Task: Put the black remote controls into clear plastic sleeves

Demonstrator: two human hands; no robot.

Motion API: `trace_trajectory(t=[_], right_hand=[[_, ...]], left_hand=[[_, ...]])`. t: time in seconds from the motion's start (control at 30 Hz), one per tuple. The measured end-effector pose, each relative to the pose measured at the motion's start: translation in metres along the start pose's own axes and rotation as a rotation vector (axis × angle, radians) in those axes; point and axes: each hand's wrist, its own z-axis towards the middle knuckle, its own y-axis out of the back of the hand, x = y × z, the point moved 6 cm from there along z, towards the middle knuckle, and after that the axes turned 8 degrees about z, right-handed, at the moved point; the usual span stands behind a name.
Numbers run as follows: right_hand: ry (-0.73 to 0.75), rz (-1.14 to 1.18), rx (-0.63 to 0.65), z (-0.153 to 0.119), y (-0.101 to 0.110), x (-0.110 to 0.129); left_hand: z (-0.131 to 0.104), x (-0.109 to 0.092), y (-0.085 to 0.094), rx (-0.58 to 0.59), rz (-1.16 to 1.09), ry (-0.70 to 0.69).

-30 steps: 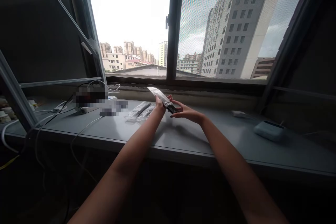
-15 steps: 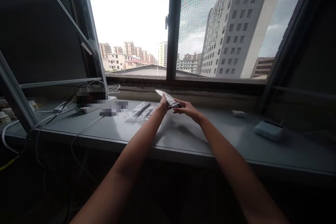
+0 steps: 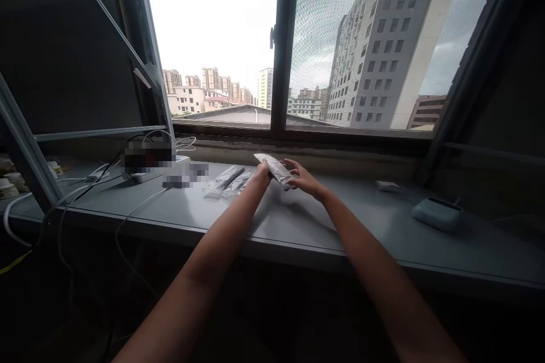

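A whitish plastic packet (image 3: 276, 171) is held up above the grey table (image 3: 293, 232). My left hand (image 3: 263, 171) grips its left side, with the thumb on top. At the packet's right edge is my right hand (image 3: 305, 179), its fingers spread and curved, the lower ones touching or very near the packet. Clear plastic packets with dark contents (image 3: 227, 179) lie on the table just left of my left hand, partly hidden by it.
A light blue device (image 3: 436, 213) and a small white box (image 3: 386, 185) stand on the right. Cables, a white power strip (image 3: 183, 160) and blurred items occupy the left, beside a metal frame (image 3: 25, 147). A window is behind the table.
The packet has tilted so that its broad face shows more, and its right end is lower. My right hand's fingers have spread apart at its edge.
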Motion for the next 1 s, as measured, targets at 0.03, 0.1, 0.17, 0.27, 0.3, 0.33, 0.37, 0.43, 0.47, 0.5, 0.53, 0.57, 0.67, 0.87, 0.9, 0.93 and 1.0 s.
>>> trace_trajectory(t=[0.03, 0.1, 0.17, 0.27, 0.3, 0.33, 0.37, 0.43, 0.47, 0.5, 0.53, 0.57, 0.67, 0.87, 0.9, 0.93, 1.0], right_hand=[[0.018, -0.013, -0.027, 0.001, 0.002, -0.001], [0.048, 0.002, -0.047, 0.003, 0.004, 0.000], [0.058, 0.060, -0.048, 0.002, 0.003, 0.001], [0.055, 0.129, -0.078, 0.001, 0.003, 0.003], [0.053, 0.136, -0.082, 0.000, 0.002, 0.004], [0.048, 0.134, -0.076, 0.000, 0.001, 0.005], [0.041, 0.123, -0.064, -0.001, -0.001, 0.006], [0.021, 0.096, -0.031, -0.002, -0.004, 0.007], [0.014, 0.092, -0.016, -0.002, -0.005, 0.007], [0.009, 0.095, -0.010, -0.003, -0.006, 0.008], [0.009, 0.103, -0.011, -0.003, -0.005, 0.009], [0.011, 0.112, -0.018, -0.004, -0.005, 0.010], [0.021, 0.118, -0.038, -0.006, -0.002, 0.012], [0.001, 0.073, 0.021, -0.002, -0.007, 0.004], [0.010, 0.040, 0.010, -0.001, -0.006, 0.003], [0.021, 0.006, -0.009, 0.000, -0.005, 0.003], [0.037, -0.050, -0.051, 0.000, -0.001, 0.004]], left_hand=[[-0.001, 0.000, -0.002, 0.017, 0.019, -0.008], [-0.002, -0.001, -0.005, 0.026, 0.068, -0.035], [-0.002, -0.001, -0.007, 0.036, 0.120, -0.036], [-0.002, 0.000, -0.010, 0.099, 0.145, 0.009], [-0.002, 0.000, -0.010, 0.100, 0.126, 0.020], [-0.001, -0.001, -0.008, 0.083, 0.092, 0.019], [-0.001, -0.003, -0.005, 0.057, 0.052, 0.012], [0.000, -0.005, 0.002, 0.008, -0.018, -0.001], [0.000, -0.005, 0.005, -0.005, -0.041, 0.000], [-0.001, -0.005, 0.006, -0.008, -0.053, 0.006], [-0.001, -0.005, 0.007, -0.003, -0.056, 0.013], [-0.002, -0.005, 0.006, 0.007, -0.053, 0.017], [-0.006, -0.004, -0.001, 0.053, -0.033, -0.001], [-0.006, 0.001, -0.010, 0.084, 0.027, 0.033], [-0.005, 0.001, -0.010, 0.080, 0.030, 0.036], [-0.004, 0.001, -0.010, 0.083, 0.030, 0.035], [-0.002, 0.002, -0.009, 0.098, 0.039, 0.028]])
